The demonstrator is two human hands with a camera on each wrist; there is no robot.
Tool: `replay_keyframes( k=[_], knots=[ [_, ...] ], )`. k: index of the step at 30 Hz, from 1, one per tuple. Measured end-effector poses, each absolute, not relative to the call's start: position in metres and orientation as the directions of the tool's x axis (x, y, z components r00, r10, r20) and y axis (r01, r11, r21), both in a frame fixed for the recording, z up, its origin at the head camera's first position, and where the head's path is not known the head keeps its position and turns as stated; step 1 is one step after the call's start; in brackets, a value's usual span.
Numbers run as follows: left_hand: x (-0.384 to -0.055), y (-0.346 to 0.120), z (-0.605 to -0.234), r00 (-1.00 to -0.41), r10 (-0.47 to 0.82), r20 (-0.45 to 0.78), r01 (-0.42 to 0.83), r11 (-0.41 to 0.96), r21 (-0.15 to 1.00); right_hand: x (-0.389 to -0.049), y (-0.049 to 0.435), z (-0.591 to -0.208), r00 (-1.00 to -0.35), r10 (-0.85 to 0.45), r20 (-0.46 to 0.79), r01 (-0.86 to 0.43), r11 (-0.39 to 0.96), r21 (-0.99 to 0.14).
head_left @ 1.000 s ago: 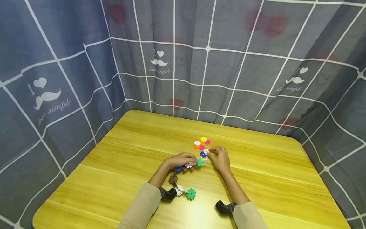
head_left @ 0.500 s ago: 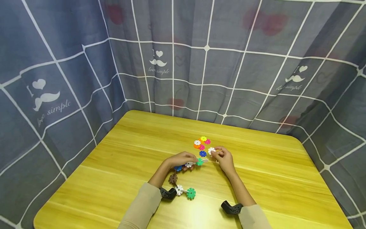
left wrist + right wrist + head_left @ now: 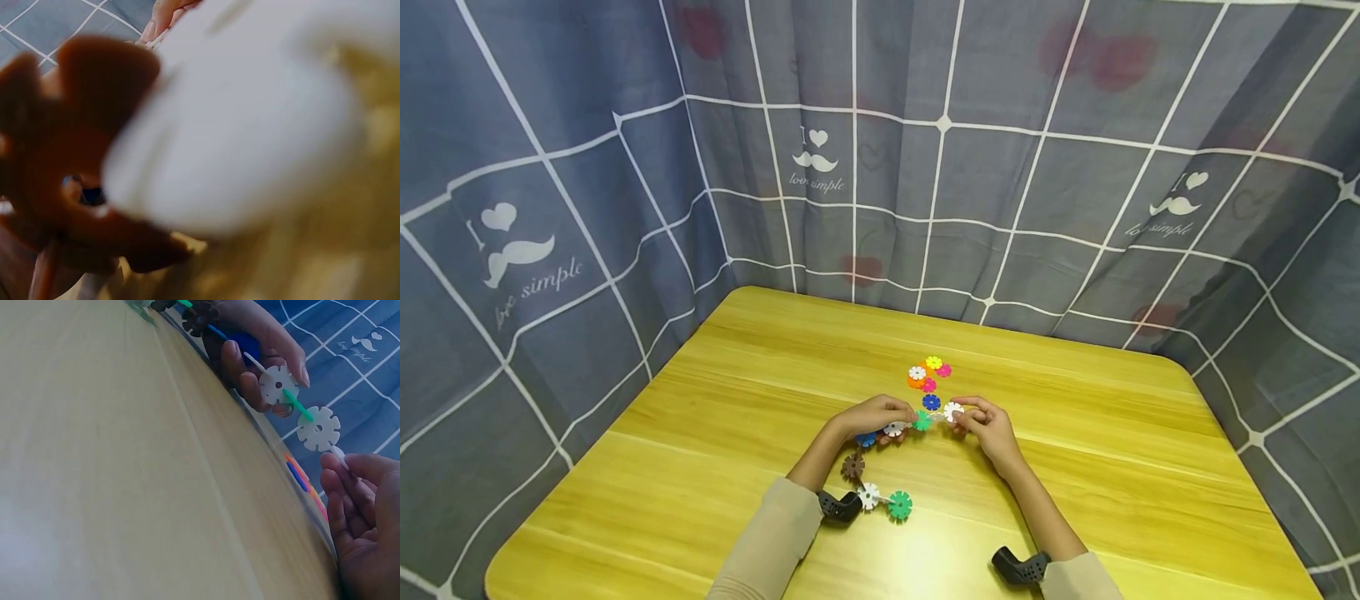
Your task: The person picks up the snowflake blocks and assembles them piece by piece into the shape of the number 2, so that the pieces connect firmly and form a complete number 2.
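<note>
My left hand (image 3: 876, 414) holds a chain of notched plastic snowflake discs near its far end, with the fingers around a white disc (image 3: 279, 385). Beyond them come a green disc (image 3: 922, 421) and another white disc (image 3: 319, 429). My right hand (image 3: 988, 429) pinches one more white disc (image 3: 952, 411) between thumb and fingers, its edge meeting the rim of the chain's end disc in the right wrist view. Back toward the left wrist the chain runs through blue (image 3: 866, 439), brown (image 3: 853, 467) and white (image 3: 868, 497) to a green disc (image 3: 900, 506).
Several loose discs lie on the wooden table (image 3: 737, 400) beyond the hands: a blue disc (image 3: 931, 402), then pink, orange, white and a yellow disc (image 3: 933, 362). A checked curtain (image 3: 895, 208) stands along the table's far and left sides.
My right hand has lifted the white disc away from beside the loose blue disc, moved it right, then brought it nearer to the chain's end. The left hand has hardly moved.
</note>
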State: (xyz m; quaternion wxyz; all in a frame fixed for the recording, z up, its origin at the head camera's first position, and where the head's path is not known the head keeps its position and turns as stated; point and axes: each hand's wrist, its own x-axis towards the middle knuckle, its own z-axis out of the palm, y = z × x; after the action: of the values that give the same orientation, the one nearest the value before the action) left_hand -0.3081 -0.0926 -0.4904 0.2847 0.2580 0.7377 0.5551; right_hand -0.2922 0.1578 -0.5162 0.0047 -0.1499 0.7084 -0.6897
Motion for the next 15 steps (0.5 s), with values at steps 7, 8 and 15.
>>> replay_keyframes(
  k=[7,8,15],
  knots=[
    [-0.3074,-0.0921,-0.4913,-0.705,0.696,-0.135,0.059,0.247,0.967,-0.2921,0.1587,-0.5175,-0.946,-0.253,0.201,-0.202,-0.025,-0.979],
    [-0.3076,-0.0920,-0.4915,-0.704,0.698,-0.134,0.058,0.245,0.968,-0.2922,0.1588,-0.5173,-0.947,-0.257,0.194,-0.193,-0.032,-0.981],
    [-0.3090,-0.0912,-0.4917,-0.697,0.706,-0.124,0.067,0.236,0.969,-0.2922,0.1557,-0.5140,-0.965,-0.238,0.111,-0.099,-0.062,-0.993]
  ],
)
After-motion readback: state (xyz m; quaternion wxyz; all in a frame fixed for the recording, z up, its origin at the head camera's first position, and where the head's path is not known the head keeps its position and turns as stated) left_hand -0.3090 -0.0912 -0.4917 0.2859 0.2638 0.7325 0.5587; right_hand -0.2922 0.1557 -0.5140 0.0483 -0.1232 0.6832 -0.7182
